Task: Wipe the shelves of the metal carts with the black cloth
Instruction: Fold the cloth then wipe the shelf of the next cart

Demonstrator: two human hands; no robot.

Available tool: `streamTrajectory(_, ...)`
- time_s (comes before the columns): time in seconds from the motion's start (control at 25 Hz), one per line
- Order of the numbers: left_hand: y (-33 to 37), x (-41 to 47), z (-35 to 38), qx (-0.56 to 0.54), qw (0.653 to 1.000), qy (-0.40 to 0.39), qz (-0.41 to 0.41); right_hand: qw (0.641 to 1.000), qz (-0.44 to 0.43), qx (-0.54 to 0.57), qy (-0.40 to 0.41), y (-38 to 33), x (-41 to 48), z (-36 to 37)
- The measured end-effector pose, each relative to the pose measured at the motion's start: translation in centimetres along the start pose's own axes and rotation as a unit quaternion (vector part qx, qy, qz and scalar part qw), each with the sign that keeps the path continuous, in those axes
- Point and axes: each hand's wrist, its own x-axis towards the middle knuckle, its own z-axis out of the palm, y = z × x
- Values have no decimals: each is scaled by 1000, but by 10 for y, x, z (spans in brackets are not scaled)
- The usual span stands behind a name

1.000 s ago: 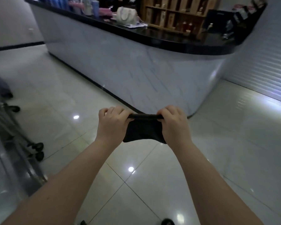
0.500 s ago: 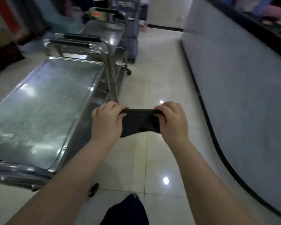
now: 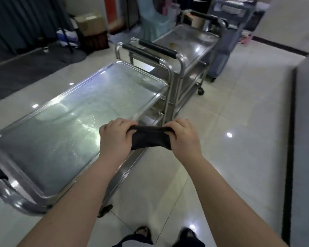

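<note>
L hand & R hand are apart, each w/ fingers curled tight round one end of the black cloth, which is stretched in a band between them. The cloth hangs in the air over the right edge of the nearest cart; it looks clear of the top shelf, though I can't tell for sure. That shelf is shiny & streaky w/ glare. A 2nd cart stands end to end beyond it, their black-padded handles side by side. Cardboard box back left. The person's shoes are on glossy tile.
</note>
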Motion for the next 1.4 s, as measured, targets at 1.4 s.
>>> streamTrajectory(1.4,-126,-90,323,10,914,167,-371,905,-232,141,-329,202,16,341)
